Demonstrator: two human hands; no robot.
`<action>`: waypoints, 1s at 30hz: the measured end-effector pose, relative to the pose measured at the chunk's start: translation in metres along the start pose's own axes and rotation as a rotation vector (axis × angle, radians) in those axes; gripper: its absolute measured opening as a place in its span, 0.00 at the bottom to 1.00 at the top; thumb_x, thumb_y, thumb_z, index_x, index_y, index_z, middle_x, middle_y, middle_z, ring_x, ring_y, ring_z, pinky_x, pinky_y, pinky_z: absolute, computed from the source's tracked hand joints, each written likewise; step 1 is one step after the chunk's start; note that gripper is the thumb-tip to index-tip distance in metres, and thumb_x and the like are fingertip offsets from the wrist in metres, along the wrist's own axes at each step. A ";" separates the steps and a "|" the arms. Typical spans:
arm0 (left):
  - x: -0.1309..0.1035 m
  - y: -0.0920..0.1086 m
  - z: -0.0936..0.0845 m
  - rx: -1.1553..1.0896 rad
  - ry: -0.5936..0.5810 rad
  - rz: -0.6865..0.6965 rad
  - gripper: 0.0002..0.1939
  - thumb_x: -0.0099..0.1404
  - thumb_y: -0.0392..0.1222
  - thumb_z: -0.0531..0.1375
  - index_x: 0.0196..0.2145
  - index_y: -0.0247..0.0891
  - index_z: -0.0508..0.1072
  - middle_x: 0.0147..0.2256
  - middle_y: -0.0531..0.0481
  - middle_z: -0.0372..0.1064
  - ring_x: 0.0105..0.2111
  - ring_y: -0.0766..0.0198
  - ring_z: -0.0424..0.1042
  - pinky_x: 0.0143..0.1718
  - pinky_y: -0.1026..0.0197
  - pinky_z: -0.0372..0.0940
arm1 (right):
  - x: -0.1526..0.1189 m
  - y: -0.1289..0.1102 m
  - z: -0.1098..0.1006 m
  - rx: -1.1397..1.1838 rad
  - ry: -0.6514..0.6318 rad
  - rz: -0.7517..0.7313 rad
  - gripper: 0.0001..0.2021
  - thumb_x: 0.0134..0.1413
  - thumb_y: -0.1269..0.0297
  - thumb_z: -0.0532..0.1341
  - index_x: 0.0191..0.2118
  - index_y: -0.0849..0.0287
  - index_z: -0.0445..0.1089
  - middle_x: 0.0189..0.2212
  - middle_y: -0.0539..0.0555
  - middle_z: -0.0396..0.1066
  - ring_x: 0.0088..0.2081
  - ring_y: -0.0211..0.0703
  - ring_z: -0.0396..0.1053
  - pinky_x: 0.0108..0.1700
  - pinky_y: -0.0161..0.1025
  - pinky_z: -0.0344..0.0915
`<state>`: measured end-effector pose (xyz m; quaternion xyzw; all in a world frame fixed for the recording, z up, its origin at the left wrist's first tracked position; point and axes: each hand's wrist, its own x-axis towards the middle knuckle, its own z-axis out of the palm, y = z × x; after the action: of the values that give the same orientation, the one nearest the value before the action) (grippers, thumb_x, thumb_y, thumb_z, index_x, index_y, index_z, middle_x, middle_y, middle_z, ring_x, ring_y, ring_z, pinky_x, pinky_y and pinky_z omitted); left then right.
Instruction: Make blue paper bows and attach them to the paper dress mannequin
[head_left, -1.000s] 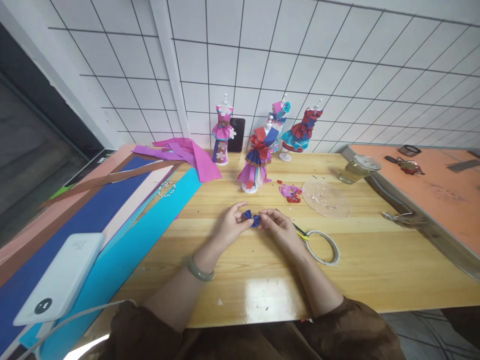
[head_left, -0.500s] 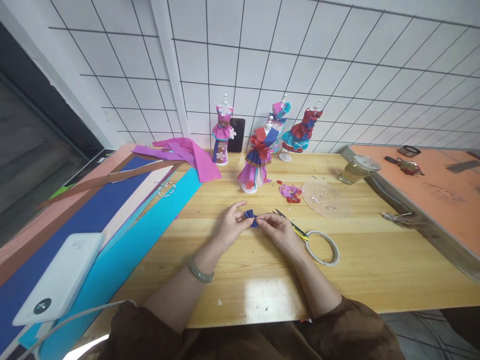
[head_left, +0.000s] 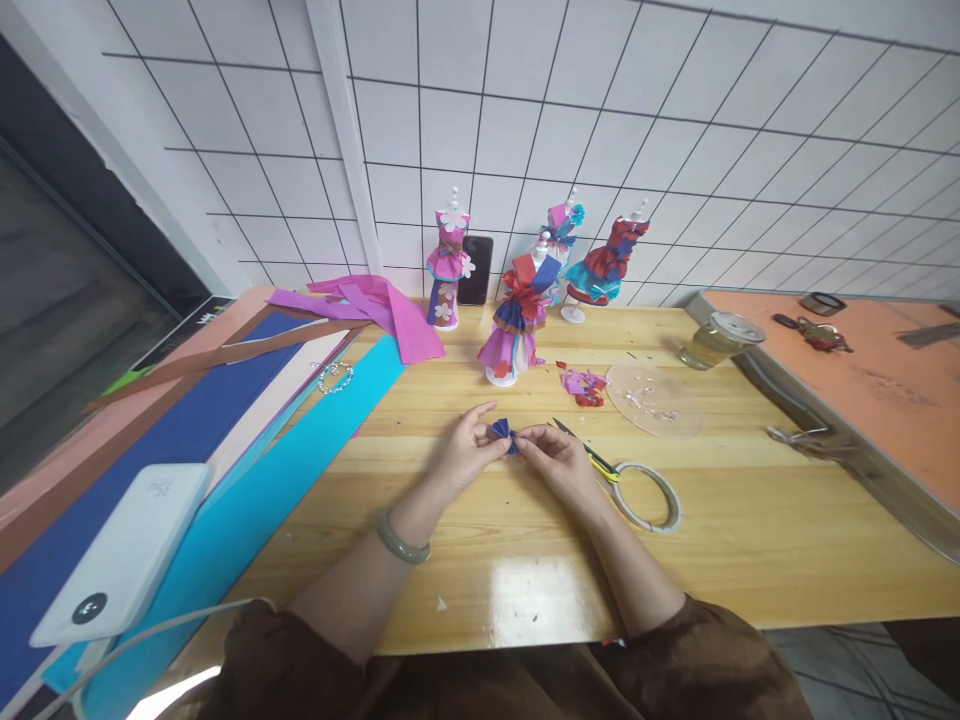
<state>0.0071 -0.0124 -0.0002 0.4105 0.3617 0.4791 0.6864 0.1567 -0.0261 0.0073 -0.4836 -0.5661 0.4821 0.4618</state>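
Note:
A small pleated piece of dark blue paper is pinched between my two hands over the middle of the wooden table. My left hand grips its left side with thumb and fingers, the index finger stretched out above. On the other side, my right hand pinches its right end with thumb and index finger. Scissors with yellow handles lie just right of my right hand, touching a roll of tape. Beyond my hands stands a small dress form in red, blue and pink paper.
More dress forms and a phone stand by the tiled wall. Left lie coloured paper strips, a white power bank and a bead bracelet. Right are paper scraps, a clear plate and a cup.
The blue paper has shifted slightly in my fingers and looks more gathered at its middle. Both hands keep nearly the same pose; the whole view has moved a little.

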 end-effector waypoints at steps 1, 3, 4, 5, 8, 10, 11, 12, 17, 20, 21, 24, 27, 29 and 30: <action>0.000 0.001 0.000 0.009 0.006 0.003 0.34 0.48 0.37 0.63 0.52 0.35 0.55 0.32 0.47 0.69 0.32 0.65 0.69 0.33 0.62 0.62 | 0.000 0.000 0.000 -0.004 0.003 0.002 0.11 0.42 0.57 0.62 0.31 0.60 0.69 0.28 0.53 0.70 0.30 0.38 0.66 0.36 0.37 0.62; -0.001 0.002 0.001 0.026 0.026 0.001 0.34 0.48 0.37 0.63 0.51 0.35 0.56 0.31 0.48 0.69 0.31 0.66 0.68 0.32 0.63 0.62 | 0.000 0.001 0.000 -0.010 0.007 0.012 0.12 0.42 0.57 0.62 0.31 0.60 0.69 0.28 0.53 0.70 0.29 0.38 0.66 0.34 0.36 0.62; -0.001 0.004 0.001 0.031 0.035 -0.003 0.33 0.47 0.37 0.63 0.51 0.35 0.56 0.31 0.48 0.69 0.30 0.66 0.68 0.32 0.63 0.62 | 0.000 0.000 -0.001 -0.010 0.008 0.019 0.12 0.42 0.56 0.62 0.31 0.60 0.69 0.27 0.53 0.70 0.28 0.38 0.66 0.34 0.36 0.62; -0.001 0.005 0.001 0.033 0.041 -0.007 0.33 0.47 0.37 0.63 0.51 0.36 0.56 0.30 0.49 0.69 0.30 0.66 0.68 0.31 0.63 0.62 | 0.000 0.000 -0.001 -0.010 0.006 0.028 0.13 0.42 0.56 0.62 0.30 0.60 0.69 0.27 0.53 0.70 0.27 0.37 0.66 0.33 0.36 0.62; -0.002 0.007 0.001 0.030 0.040 -0.013 0.34 0.47 0.38 0.63 0.51 0.35 0.56 0.28 0.51 0.68 0.27 0.68 0.68 0.30 0.64 0.61 | 0.000 -0.002 -0.002 -0.015 0.001 0.050 0.14 0.40 0.54 0.62 0.30 0.60 0.69 0.26 0.53 0.70 0.26 0.37 0.65 0.31 0.36 0.62; -0.001 0.006 0.000 0.029 0.024 -0.014 0.34 0.48 0.39 0.63 0.52 0.35 0.56 0.27 0.51 0.68 0.26 0.68 0.68 0.29 0.65 0.61 | 0.000 -0.003 -0.002 -0.022 0.003 0.055 0.14 0.40 0.54 0.62 0.30 0.60 0.69 0.26 0.53 0.71 0.26 0.37 0.65 0.31 0.36 0.62; -0.001 0.005 -0.001 0.029 0.015 -0.012 0.34 0.48 0.40 0.63 0.52 0.35 0.56 0.27 0.51 0.68 0.26 0.68 0.67 0.29 0.65 0.61 | 0.000 -0.004 -0.002 -0.023 0.006 0.053 0.14 0.40 0.54 0.62 0.30 0.60 0.69 0.26 0.53 0.70 0.26 0.37 0.65 0.31 0.36 0.62; 0.000 0.003 -0.002 0.027 0.008 -0.007 0.33 0.49 0.41 0.62 0.52 0.35 0.56 0.27 0.52 0.68 0.25 0.68 0.67 0.29 0.65 0.61 | 0.000 -0.004 -0.002 -0.020 0.009 0.051 0.14 0.41 0.54 0.62 0.30 0.60 0.69 0.26 0.53 0.70 0.26 0.38 0.66 0.31 0.36 0.62; 0.004 -0.005 -0.006 0.014 -0.010 0.035 0.32 0.50 0.41 0.61 0.52 0.35 0.56 0.26 0.53 0.68 0.25 0.69 0.67 0.30 0.64 0.61 | 0.000 -0.005 -0.002 0.015 0.020 0.048 0.13 0.42 0.56 0.62 0.30 0.60 0.69 0.25 0.52 0.70 0.25 0.37 0.65 0.31 0.36 0.62; 0.005 -0.007 -0.008 0.001 -0.018 0.043 0.32 0.50 0.41 0.62 0.52 0.36 0.56 0.27 0.52 0.68 0.25 0.69 0.67 0.30 0.65 0.61 | 0.000 -0.005 -0.002 0.057 0.006 0.058 0.11 0.42 0.58 0.62 0.30 0.60 0.68 0.24 0.51 0.69 0.24 0.35 0.64 0.31 0.35 0.62; 0.006 -0.007 -0.008 -0.004 -0.021 0.045 0.32 0.50 0.41 0.62 0.52 0.36 0.56 0.27 0.52 0.68 0.26 0.69 0.68 0.30 0.65 0.61 | 0.000 -0.005 -0.002 0.076 0.003 0.064 0.11 0.42 0.58 0.62 0.30 0.60 0.68 0.23 0.51 0.69 0.24 0.35 0.64 0.31 0.35 0.62; 0.005 -0.006 -0.007 -0.005 -0.024 0.056 0.31 0.51 0.40 0.61 0.52 0.35 0.55 0.27 0.52 0.68 0.26 0.70 0.67 0.30 0.66 0.60 | 0.001 -0.005 -0.001 0.139 0.002 0.096 0.11 0.41 0.58 0.63 0.30 0.60 0.68 0.23 0.50 0.68 0.24 0.34 0.64 0.30 0.34 0.61; 0.004 -0.003 -0.006 -0.005 -0.030 0.060 0.31 0.52 0.41 0.61 0.52 0.36 0.55 0.27 0.52 0.68 0.25 0.70 0.67 0.30 0.66 0.60 | 0.001 -0.005 -0.001 0.197 0.012 0.116 0.11 0.40 0.58 0.64 0.30 0.60 0.68 0.22 0.50 0.68 0.23 0.34 0.64 0.30 0.34 0.61; 0.003 -0.002 -0.005 -0.014 -0.040 0.047 0.31 0.53 0.41 0.60 0.52 0.36 0.54 0.28 0.51 0.68 0.25 0.69 0.67 0.29 0.66 0.60 | 0.001 -0.005 -0.001 0.217 0.026 0.119 0.12 0.40 0.58 0.64 0.30 0.60 0.68 0.22 0.49 0.67 0.23 0.34 0.63 0.30 0.34 0.61; 0.002 -0.002 -0.005 -0.018 -0.045 0.041 0.31 0.53 0.42 0.60 0.52 0.36 0.54 0.28 0.51 0.68 0.25 0.69 0.68 0.29 0.66 0.59 | 0.001 -0.005 -0.001 0.221 0.032 0.119 0.11 0.40 0.59 0.64 0.30 0.60 0.68 0.22 0.49 0.67 0.23 0.34 0.63 0.30 0.34 0.60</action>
<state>0.0039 -0.0092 -0.0039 0.4223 0.3335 0.4870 0.6880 0.1575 -0.0256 0.0127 -0.4700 -0.4723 0.5605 0.4918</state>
